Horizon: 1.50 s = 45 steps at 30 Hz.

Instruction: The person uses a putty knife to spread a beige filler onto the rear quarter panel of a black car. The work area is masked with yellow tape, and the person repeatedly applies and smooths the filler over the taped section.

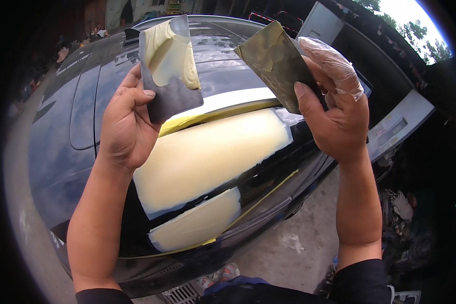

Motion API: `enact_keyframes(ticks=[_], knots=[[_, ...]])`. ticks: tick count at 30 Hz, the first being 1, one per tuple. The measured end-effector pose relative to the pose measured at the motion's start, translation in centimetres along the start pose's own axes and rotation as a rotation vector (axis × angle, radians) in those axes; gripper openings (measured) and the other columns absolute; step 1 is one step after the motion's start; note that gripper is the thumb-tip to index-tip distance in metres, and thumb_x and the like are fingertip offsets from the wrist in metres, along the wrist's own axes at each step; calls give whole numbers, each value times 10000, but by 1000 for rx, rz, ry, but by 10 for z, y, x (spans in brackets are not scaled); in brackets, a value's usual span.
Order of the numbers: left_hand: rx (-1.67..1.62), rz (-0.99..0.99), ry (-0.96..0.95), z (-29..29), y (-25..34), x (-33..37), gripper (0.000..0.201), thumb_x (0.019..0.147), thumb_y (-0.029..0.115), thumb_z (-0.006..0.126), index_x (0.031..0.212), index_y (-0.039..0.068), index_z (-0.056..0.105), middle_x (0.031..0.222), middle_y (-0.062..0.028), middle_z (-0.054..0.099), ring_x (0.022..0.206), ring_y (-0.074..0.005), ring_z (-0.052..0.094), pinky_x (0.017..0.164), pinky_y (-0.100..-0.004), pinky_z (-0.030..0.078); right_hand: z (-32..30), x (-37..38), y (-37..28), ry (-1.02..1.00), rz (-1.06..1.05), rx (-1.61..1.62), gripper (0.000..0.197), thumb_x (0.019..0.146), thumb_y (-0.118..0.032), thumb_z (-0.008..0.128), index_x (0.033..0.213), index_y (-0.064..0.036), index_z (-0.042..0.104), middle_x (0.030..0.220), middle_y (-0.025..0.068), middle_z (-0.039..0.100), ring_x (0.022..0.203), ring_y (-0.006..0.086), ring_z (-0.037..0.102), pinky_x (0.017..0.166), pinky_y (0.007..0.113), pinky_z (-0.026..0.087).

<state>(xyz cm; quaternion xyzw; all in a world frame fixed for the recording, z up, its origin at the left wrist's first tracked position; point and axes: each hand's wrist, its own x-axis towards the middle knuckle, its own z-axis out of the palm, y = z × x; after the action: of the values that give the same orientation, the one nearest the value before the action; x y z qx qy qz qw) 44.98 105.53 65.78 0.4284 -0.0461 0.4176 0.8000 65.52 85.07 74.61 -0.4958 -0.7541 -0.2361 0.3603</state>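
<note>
Both hands are raised over a dark car. My left hand [127, 121] grips a dark flat putty spreader [175, 104], its upper part coated in thick pale-yellow body filler [169, 58]. My right hand [339, 101], with clear plastic film over some fingers, holds another thin spreader [276, 63], tilted and smeared with yellowish filler. The two spreaders are apart. Below them, a large smooth cream filler patch [213, 157] covers part of the car body, and a smaller cream patch [197, 220] sits nearer me. Neither hand touches the car.
Yellow masking tape [258, 198] runs along the near side, and white-and-yellow masking [223, 109] borders the large patch's far edge. Grey panels [400, 124] stand at the right. A metal floor drain [182, 294] and my feet show below. Clutter [403, 213] lies on the floor at right.
</note>
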Motion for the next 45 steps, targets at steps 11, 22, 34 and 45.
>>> enact_keyframes(ticks=[11,22,34,45], knots=[[-130,43,-109,-4,7,0,488,911,17,365,1398,-16,360,1304,-158,565,1189,-231,600,1069,-427,476,86,15,-29,47,61,307,543,747,17,664,1270,-110,588,1220,111,645,1160,310,589,982,370,487],[55,111,89,-7,22,7,459,916,16,380,1374,13,406,1255,-119,604,1165,-205,612,1040,-409,492,3,-88,9,-162,899,84,642,839,-235,722,1387,18,502,1316,237,571,1311,302,484,1096,400,367],[57,76,91,-9,15,11,452,910,-11,371,1361,10,395,1255,-136,594,1145,-219,625,1014,-409,515,28,-70,28,-474,1030,-326,651,775,-276,540,1407,-120,525,1248,232,603,1319,377,425,1040,527,331],[81,68,76,-10,14,11,485,915,4,372,1399,14,377,1268,-136,594,1137,-212,633,1004,-383,525,38,-52,15,-522,1109,-373,610,817,-292,541,1403,-124,524,1258,205,619,1322,375,423,1050,543,335]])
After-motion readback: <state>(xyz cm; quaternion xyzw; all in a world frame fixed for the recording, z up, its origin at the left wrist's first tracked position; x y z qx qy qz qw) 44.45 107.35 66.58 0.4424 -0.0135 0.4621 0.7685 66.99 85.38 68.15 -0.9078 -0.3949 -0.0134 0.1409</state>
